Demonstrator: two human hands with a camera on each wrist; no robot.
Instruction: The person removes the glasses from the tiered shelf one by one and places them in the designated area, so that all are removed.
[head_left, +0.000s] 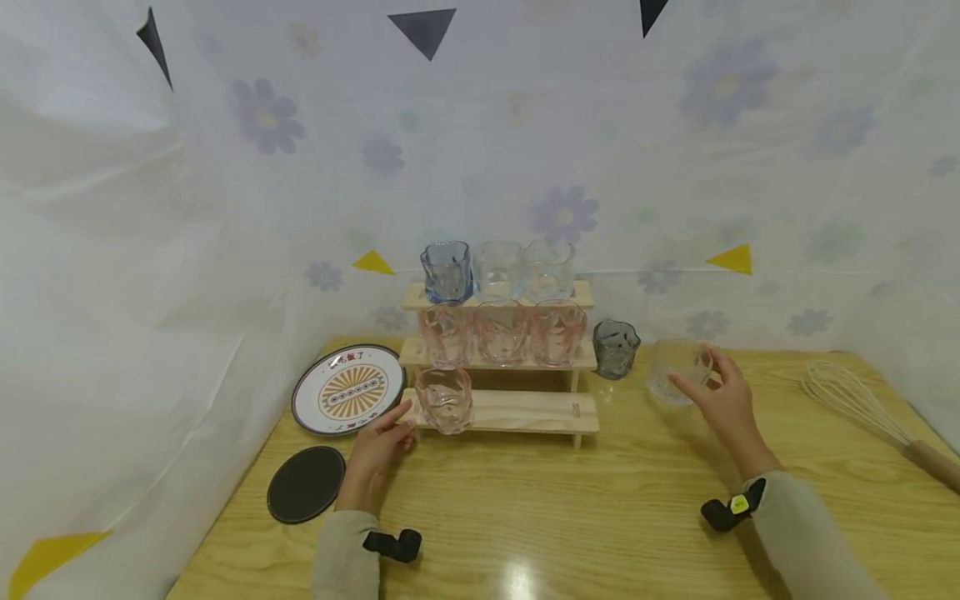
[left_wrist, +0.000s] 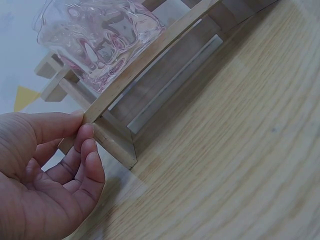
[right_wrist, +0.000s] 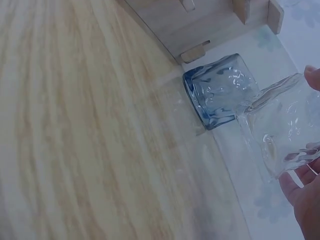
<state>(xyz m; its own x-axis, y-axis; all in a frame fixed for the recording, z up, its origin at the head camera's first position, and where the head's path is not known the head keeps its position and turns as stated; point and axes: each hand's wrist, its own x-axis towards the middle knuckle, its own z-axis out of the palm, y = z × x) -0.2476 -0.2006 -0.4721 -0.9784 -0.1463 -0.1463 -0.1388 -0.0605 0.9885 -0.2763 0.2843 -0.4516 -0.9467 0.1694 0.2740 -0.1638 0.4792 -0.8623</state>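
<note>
A tiered wooden rack [head_left: 525, 410] stands at the middle of the table. My left hand [head_left: 377, 457] pinches the left end of its lowest shelf, thumb against the corner in the left wrist view. Beside those fingers, a pink glass [head_left: 445, 402] sits on that shelf. Over on the right, my right hand [head_left: 722, 400] grips a clear glass [head_left: 667, 375] between thumb and fingers; whether it touches the table I cannot tell. A grey-blue glass [right_wrist: 220, 92] stands on the table between the rack and the held glass.
Three pink glasses [head_left: 501, 335] fill the middle shelf. Along the top shelf stand a blue glass [head_left: 447, 273] and two clear glasses [head_left: 498, 273]. Left of the rack are a patterned plate [head_left: 307, 402] and a black disc [head_left: 306, 485]. A whisk [head_left: 855, 404] lies far right.
</note>
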